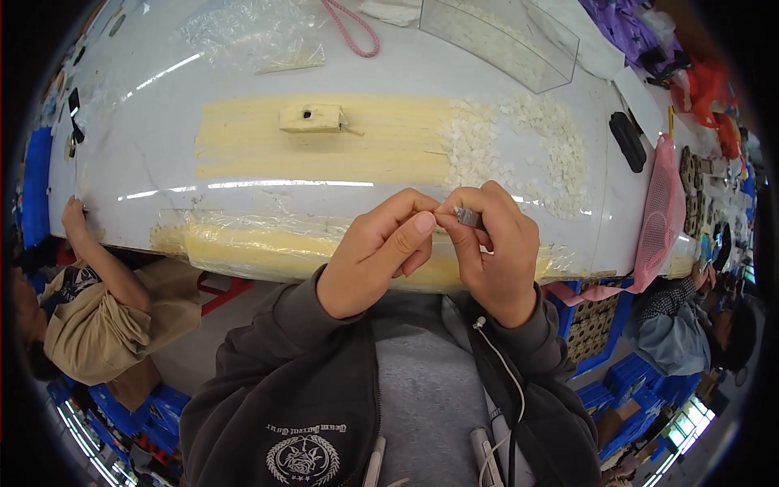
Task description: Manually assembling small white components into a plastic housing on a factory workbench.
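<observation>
Close together over the table's near edge, my two hands meet at the fingertips. My left hand (385, 250) is closed in a pinch, thumb against the index finger; whatever lies between them is too small to make out. In my right hand (505, 258) is a small flat grey metal piece (469, 217), its full shape hidden by the fingers. The right thumb and index finger touch the left fingertips. Just beyond my hands, small white chips (471, 150) lie scattered at the end of yellow tape strips (243, 154). A small yellow block (311, 118) with a dark hole rests on the strips.
A clear plastic box (560, 81) holding white bits stands at the back. Nearby lie a pink cord loop (369, 49), a clear bag (251, 36), a black object (627, 141) and a pink mesh bag (661, 215). People sit left (114, 316) and right (677, 325).
</observation>
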Available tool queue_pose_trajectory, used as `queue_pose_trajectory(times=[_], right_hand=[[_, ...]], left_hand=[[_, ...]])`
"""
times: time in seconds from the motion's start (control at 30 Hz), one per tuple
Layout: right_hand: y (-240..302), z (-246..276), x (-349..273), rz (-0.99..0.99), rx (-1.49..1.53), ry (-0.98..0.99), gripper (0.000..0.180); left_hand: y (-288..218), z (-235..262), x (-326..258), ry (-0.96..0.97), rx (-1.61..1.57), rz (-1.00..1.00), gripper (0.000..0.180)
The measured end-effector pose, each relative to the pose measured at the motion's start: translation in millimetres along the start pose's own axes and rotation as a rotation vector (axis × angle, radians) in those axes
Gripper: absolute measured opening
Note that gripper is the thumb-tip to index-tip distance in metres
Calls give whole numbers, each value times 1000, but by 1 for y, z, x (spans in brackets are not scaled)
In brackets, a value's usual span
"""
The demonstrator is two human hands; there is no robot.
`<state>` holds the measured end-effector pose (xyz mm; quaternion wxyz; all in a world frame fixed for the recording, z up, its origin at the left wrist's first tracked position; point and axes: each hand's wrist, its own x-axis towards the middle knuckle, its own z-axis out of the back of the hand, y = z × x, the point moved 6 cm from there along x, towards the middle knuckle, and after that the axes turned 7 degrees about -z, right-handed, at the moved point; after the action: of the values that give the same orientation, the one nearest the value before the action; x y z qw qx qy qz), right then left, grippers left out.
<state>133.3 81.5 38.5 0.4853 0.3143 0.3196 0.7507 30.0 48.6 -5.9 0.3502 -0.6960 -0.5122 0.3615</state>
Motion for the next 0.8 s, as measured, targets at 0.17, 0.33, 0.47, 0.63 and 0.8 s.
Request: queue_pose_trajectory(times=[0.17,0.33,0.47,0.63,0.8], right_hand=[[2,-3,-4,3,84,-21,17],[-1,-5,-7,-50,238,38,19],[-5,-4,-7,-145,394,113,20],[-7,-4,-5,-196,591,216,23],[-9,-6,-8,-75,487,320,35]], left_hand=[[-7,1,0,-23,49,-107,16],[-7,6,-3,-22,0,-100,14],[-4,11,-4,-13,-37,-92,12],[-2,13,-2,44,-214,-57,11],[0,9,-3,87,-485,64,11]])
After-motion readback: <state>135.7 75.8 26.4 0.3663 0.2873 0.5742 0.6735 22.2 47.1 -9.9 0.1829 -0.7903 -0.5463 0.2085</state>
